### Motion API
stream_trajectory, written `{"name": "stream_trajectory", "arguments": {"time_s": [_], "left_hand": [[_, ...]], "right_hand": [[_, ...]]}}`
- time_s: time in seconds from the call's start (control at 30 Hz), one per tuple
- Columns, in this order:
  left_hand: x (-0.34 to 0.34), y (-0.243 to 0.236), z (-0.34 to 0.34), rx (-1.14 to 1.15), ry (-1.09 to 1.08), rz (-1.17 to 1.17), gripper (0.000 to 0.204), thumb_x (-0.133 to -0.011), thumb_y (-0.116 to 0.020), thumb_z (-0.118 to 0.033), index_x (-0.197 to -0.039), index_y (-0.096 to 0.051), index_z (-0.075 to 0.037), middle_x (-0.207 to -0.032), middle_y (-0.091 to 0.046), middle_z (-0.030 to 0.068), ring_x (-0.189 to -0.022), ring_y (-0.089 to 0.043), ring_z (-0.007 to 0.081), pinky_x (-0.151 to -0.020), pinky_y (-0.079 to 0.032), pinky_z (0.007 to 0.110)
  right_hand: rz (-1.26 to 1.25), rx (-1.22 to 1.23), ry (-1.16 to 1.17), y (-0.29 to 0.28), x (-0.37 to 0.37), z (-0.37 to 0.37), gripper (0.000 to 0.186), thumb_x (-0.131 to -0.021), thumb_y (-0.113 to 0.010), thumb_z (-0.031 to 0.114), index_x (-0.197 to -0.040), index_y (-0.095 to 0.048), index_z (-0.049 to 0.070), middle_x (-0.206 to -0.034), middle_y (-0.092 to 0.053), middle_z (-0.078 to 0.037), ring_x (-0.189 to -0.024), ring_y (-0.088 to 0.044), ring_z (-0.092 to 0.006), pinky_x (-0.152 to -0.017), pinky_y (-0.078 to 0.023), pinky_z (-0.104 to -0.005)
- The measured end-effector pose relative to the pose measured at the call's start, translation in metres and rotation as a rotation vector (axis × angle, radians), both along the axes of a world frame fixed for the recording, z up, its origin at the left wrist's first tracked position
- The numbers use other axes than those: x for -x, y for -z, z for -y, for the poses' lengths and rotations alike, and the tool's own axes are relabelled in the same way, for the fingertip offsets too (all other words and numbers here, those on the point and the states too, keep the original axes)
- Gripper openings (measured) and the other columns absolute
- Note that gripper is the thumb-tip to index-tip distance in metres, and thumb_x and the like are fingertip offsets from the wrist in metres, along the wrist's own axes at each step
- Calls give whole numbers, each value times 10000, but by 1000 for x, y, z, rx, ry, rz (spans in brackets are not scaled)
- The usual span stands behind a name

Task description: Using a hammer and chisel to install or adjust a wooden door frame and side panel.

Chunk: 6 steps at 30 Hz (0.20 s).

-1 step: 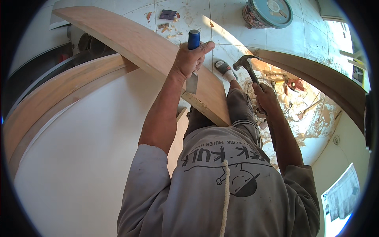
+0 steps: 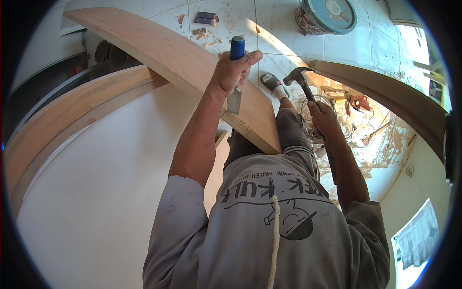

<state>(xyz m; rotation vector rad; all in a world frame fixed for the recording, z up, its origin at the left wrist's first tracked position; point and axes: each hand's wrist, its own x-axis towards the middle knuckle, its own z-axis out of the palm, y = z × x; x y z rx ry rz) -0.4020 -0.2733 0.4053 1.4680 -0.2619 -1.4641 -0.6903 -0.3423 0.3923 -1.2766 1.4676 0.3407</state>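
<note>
My left hand [image 2: 230, 72] is closed round the blue handle of a chisel [image 2: 234, 102], its wide metal blade pointing down. The blade's tip is at the near end of a long wooden panel [image 2: 173, 53], close to its edge; whether it touches the wood I cannot tell. That panel slants from the far left to my legs, its narrow end face [image 2: 250, 135] turned toward me. To the right, my right hand [image 2: 325, 119] grips a claw hammer [image 2: 304, 83] by its shaft, head raised and apart from the chisel.
A curved wooden edge [image 2: 82, 96] borders a white surface [image 2: 106, 192] on the left. A lidded bucket [image 2: 327, 17] stands on the tiled floor at the far right, near small dark blocks [image 2: 205, 18] and shavings. Tools and cables [image 2: 361, 103] lie beyond my right hand, beside a dark curved board [image 2: 385, 84].
</note>
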Motion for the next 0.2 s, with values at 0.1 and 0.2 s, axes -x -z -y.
{"name": "stream_trajectory", "arguments": {"time_s": [0.1,0.2], "left_hand": [[-3,7,-1,33,31,-33,316,-807,-741,-343,-695,-613,-77,-459,-376,-62,-356,-297,37,-343,-228,228],[-6,14,-2,53,42,-64,325,-793,-754,-365,-823,-682,-50,-461,-385,-59,-354,-299,45,-344,-236,228]], "right_hand": [[31,64,-46,4,1,-4,427,-920,-539,395,-816,-603,-15,-553,-521,-70,-418,-484,-136,-404,-385,-328],[-12,-38,-4,2,-1,-8,425,-918,-543,418,-856,-636,8,-605,-575,-71,-459,-522,-173,-471,-444,-362]]}}
